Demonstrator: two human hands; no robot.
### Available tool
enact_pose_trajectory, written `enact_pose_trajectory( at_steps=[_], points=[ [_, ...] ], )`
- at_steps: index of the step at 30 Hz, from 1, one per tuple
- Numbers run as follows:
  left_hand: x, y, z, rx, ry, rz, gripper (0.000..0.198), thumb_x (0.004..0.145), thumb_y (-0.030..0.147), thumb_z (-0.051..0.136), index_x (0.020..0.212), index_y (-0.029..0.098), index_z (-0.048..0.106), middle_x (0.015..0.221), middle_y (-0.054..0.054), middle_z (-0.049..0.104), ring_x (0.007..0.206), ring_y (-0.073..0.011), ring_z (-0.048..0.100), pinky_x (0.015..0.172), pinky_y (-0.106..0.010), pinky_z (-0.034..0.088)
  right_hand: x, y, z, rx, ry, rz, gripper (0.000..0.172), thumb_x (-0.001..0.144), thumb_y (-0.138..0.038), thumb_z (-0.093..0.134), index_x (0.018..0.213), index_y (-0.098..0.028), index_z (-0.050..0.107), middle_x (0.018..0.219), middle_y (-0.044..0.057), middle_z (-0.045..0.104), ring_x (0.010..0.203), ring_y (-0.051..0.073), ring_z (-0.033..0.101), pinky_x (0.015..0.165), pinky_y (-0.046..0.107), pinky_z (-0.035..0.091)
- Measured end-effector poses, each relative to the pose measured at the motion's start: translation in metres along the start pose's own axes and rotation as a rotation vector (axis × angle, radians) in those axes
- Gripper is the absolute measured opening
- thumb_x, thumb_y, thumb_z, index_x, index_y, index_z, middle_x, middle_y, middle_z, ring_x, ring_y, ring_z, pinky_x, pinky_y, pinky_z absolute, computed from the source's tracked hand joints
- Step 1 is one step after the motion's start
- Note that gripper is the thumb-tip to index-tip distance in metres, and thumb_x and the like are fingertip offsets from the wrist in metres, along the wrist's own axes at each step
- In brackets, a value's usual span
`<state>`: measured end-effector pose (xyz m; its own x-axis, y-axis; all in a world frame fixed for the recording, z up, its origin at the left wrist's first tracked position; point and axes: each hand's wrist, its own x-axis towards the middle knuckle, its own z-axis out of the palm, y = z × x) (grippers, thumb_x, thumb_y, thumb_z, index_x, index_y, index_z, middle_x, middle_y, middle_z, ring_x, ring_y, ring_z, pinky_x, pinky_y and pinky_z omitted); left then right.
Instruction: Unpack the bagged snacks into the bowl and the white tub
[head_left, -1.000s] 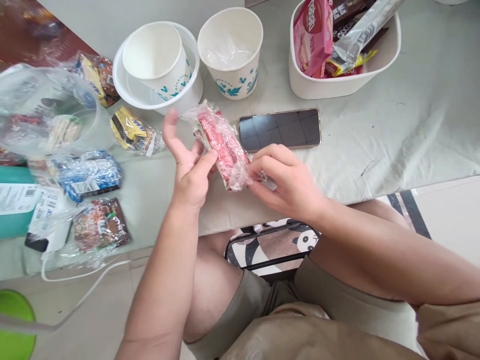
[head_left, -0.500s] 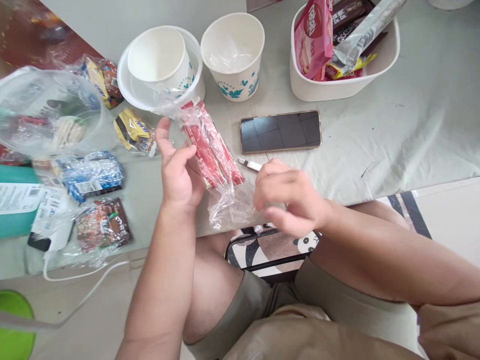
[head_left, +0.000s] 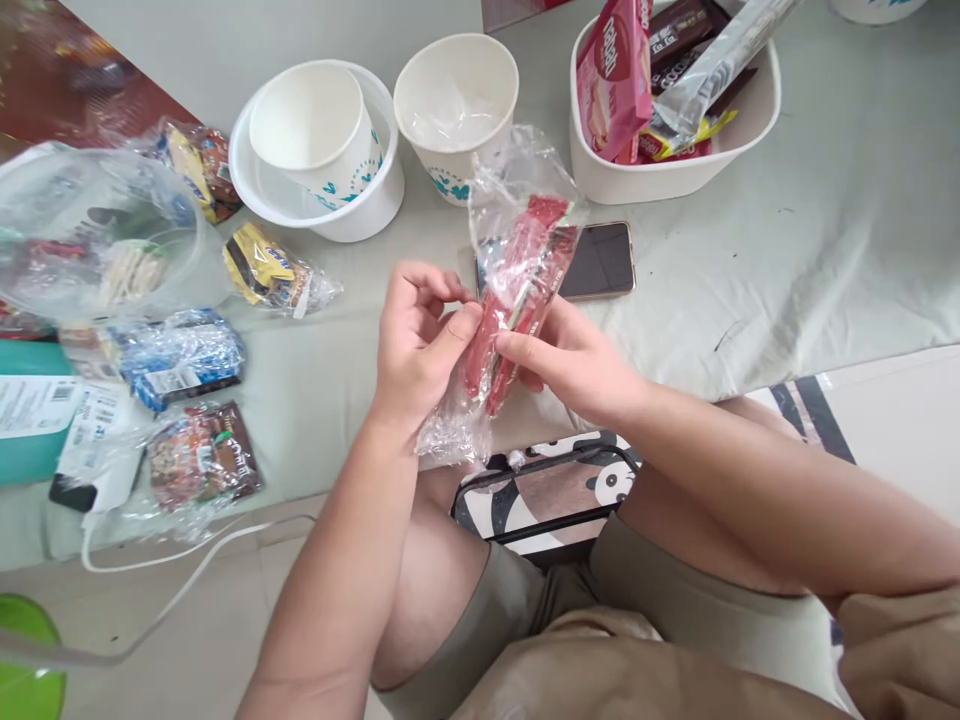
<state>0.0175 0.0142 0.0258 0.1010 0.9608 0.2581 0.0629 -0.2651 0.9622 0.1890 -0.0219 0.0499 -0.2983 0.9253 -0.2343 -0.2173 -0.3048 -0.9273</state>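
Observation:
Two slim red snack packets (head_left: pixel 534 262) sit side by side inside a clear plastic bag (head_left: pixel 510 165). My right hand (head_left: pixel 589 362) grips them from the right, thumb on top and fingers behind. On their left side my left hand (head_left: pixel 420 345) is closed, its thumb pressed against the bag's edge and its fingers curled. The packets tilt up to the right, with loose film bunched below and above them. Partly behind the bag lies a dark-screened phone (head_left: pixel 609 260) on the cloth.
Behind stand a paper cup (head_left: pixel 442 100) and a white bowl (head_left: pixel 375 205) holding another paper cup (head_left: pixel 307 115). At the right back is a white tub (head_left: pixel 675 182) of snacks. Leftward are a clear plastic tub (head_left: pixel 187 270) and several bagged snacks (head_left: pixel 259 262). A panda-print bag (head_left: pixel 555 490) lies below the table edge.
The red packets have moved right and turned from leaning left to leaning right. My right hand has come onto them and grips them; my left hand has shifted right along with them.

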Motion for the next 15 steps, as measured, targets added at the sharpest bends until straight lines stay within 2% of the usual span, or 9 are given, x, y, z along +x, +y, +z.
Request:
enact_pose_trajectory(
  at_steps=[2, 4, 5, 7, 10, 15],
  points=[
    [0.000, 0.004, -0.004, 0.034, -0.056, 0.038, 0.055, 0.085, 0.074, 0.070, 0.074, 0.024, 0.050, 0.081, -0.002, 0.052, 0.075, -0.0180, 0.054, 0.071, -0.035, 0.049, 0.001, 0.001, -0.001, 0.010, 0.072, -0.012, 0.045, 0.081, -0.055, 0.079, 0.102, -0.025, 0.053, 0.092, 0.000, 0.061, 0.080, 0.014, 0.058, 0.064, 0.026, 0.050],
    [-0.001, 0.012, -0.007, 0.092, -0.180, 0.063, 0.058, 0.082, 0.074, 0.072, 0.067, 0.023, 0.049, 0.078, -0.003, 0.051, 0.073, -0.0184, 0.050, 0.068, -0.036, 0.046, 0.003, 0.001, -0.002, -0.009, 0.132, -0.018, 0.049, 0.078, -0.057, 0.083, 0.100, -0.024, 0.053, 0.092, 0.000, 0.059, 0.084, 0.015, 0.057, 0.070, 0.027, 0.051],
    [-0.001, 0.016, -0.007, 0.130, -0.236, 0.064, 0.056, 0.079, 0.068, 0.077, 0.066, 0.023, 0.049, 0.076, -0.003, 0.051, 0.071, -0.0183, 0.049, 0.065, -0.036, 0.045, 0.003, 0.001, -0.002, -0.024, 0.146, -0.014, 0.050, 0.077, -0.057, 0.084, 0.098, -0.024, 0.053, 0.090, -0.001, 0.057, 0.083, 0.014, 0.056, 0.072, 0.027, 0.051],
    [-0.003, 0.026, -0.006, 0.203, -0.304, 0.034, 0.045, 0.078, 0.047, 0.083, 0.063, 0.023, 0.048, 0.070, -0.001, 0.051, 0.065, -0.0167, 0.047, 0.060, -0.034, 0.042, 0.004, 0.002, -0.002, -0.041, 0.149, 0.001, 0.051, 0.077, -0.060, 0.083, 0.096, -0.024, 0.052, 0.086, -0.002, 0.054, 0.080, 0.014, 0.054, 0.071, 0.027, 0.050],
    [-0.003, 0.034, -0.004, 0.241, -0.296, -0.010, 0.032, 0.078, 0.023, 0.073, 0.060, 0.022, 0.046, 0.064, 0.001, 0.049, 0.058, -0.0138, 0.045, 0.055, -0.031, 0.037, 0.005, 0.007, -0.002, -0.011, 0.127, 0.005, 0.051, 0.080, -0.064, 0.079, 0.097, -0.024, 0.051, 0.088, -0.002, 0.055, 0.078, 0.013, 0.054, 0.070, 0.027, 0.049],
    [-0.001, 0.029, -0.011, 0.184, -0.229, -0.002, 0.032, 0.078, 0.019, 0.067, 0.056, 0.021, 0.044, 0.060, 0.001, 0.047, 0.056, -0.0132, 0.043, 0.052, -0.031, 0.033, 0.008, 0.012, -0.001, 0.042, 0.137, -0.025, 0.046, 0.084, -0.060, 0.076, 0.100, -0.025, 0.051, 0.091, -0.001, 0.057, 0.083, 0.014, 0.056, 0.078, 0.028, 0.053]
  ],
)
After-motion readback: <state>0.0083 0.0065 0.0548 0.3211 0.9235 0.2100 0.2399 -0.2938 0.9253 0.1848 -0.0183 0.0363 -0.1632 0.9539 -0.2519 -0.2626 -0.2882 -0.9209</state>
